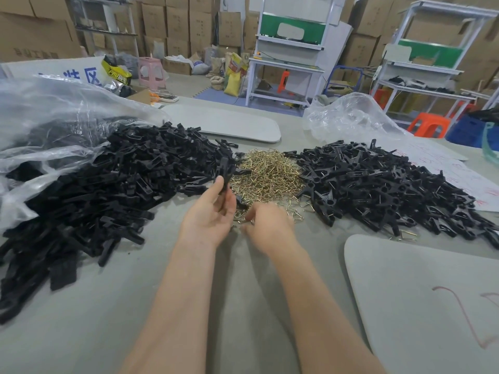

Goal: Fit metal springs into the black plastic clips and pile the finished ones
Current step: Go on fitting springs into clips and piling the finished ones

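Observation:
My left hand (pixel 213 211) grips a black plastic clip part (pixel 226 171) that stands upright above the table. My right hand (pixel 267 225) is blurred and lies at the near edge of the pile of brass-coloured springs (pixel 267 174), its fingertips down among them; whether it pinches a spring is hidden. A big heap of loose black clip parts (pixel 113 184) spreads to the left. To the right lies a heap of black clips with springs fitted (pixel 378 184).
A clear plastic bag (pixel 48 109) with more black parts sits at the far left, another crumpled bag (pixel 351 114) at the back right. Grey boards lie at the near right (pixel 421 306) and at the back (pixel 229 122). Paper sheets (pixel 459 174) lie at right.

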Motion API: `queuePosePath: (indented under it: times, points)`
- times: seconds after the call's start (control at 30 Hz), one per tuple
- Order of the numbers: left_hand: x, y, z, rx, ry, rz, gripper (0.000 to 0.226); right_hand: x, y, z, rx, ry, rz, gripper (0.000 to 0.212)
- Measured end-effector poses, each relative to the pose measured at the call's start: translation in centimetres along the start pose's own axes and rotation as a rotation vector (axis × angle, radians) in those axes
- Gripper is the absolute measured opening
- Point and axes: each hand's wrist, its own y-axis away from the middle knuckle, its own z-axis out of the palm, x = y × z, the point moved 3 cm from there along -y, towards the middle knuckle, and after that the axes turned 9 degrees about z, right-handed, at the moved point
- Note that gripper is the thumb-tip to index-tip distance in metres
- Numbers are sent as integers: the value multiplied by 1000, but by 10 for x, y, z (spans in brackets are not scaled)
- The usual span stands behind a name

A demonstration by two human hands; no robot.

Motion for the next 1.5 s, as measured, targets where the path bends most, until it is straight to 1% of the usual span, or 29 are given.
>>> queuePosePath:
  times: [0.07,0.17,0.23,0.3,0.33,0.37,0.43,0.5,0.53,0.6,0.67,0.7,0.73,0.8,0.83,0.87,0.93,1.0,1.07,1.13,1.2,1.3,1.4,1.5]
  points:
    - [-1,0,0,-5,4,-29,7,0,-1,1,-10,11,7,24]
    - [-2,2,2,-41,41,-65,7,0,-5,3,-35,26,21,31]
    - [-2,3,3,-68,88,-88,18,1,-7,4,-49,10,35,31]
    - [-3,3,4,-95,119,-97,39,1,-7,4,-46,-7,32,26]
    - [-4,2,4,-104,121,-111,43,1,-6,3,-38,-13,19,22]
    - [-6,2,4,-121,110,-133,39,2,-5,1,-25,-24,-3,16]
    - [-10,3,4,-148,32,-176,21,4,-5,-4,1,-86,-62,6]
    - [-12,4,5,-146,-54,-189,14,9,-6,-12,58,-232,-101,7]
    - [-13,3,6,-142,-53,-188,15,13,-5,-18,104,-356,-104,7]
    - [-14,3,8,-141,8,-183,19,21,-4,-31,165,-671,-79,9]
    - [-15,5,10,-176,19,-152,14,30,-3,-41,125,-991,-15,11]
    - [-15,6,11,-197,-40,-98,10,33,-3,-45,93,-1131,12,12]
    - [-15,5,10,-214,-210,17,9,36,-4,-48,56,-1254,35,14]
    - [-11,4,9,-196,-877,408,15,41,-5,-54,-10,-1429,57,18]
    - [-10,5,10,-198,-1147,604,17,42,-5,-56,-21,-1463,52,20]
    - [-12,7,12,-223,-1309,737,19,43,-5,-57,-15,-1456,43,19]
    - [-16,8,12,-301,-1457,868,19,43,-4,-58,31,-1328,27,12]
    - [-19,7,11,-329,-1547,944,21,43,-4,-57,86,-1164,24,5]
    - [-19,6,11,-337,-1583,986,22,44,-4,-56,141,-1024,29,2]
    - [-19,6,11,-354,-1599,1027,24,45,-4,-56,192,-852,35,10]
    - [-20,8,12,-388,-1610,1066,24,46,-4,-56,177,-805,44,15]
    - [-21,10,15,-446,-1606,1087,25,47,-4,-56,128,-794,51,14]
    - [-21,12,16,-533,-1589,1059,24,48,-5,-57,107,-791,57,12]
    - [-21,11,15,-577,-1601,1004,23,50,-6,-56,61,-802,78,15]
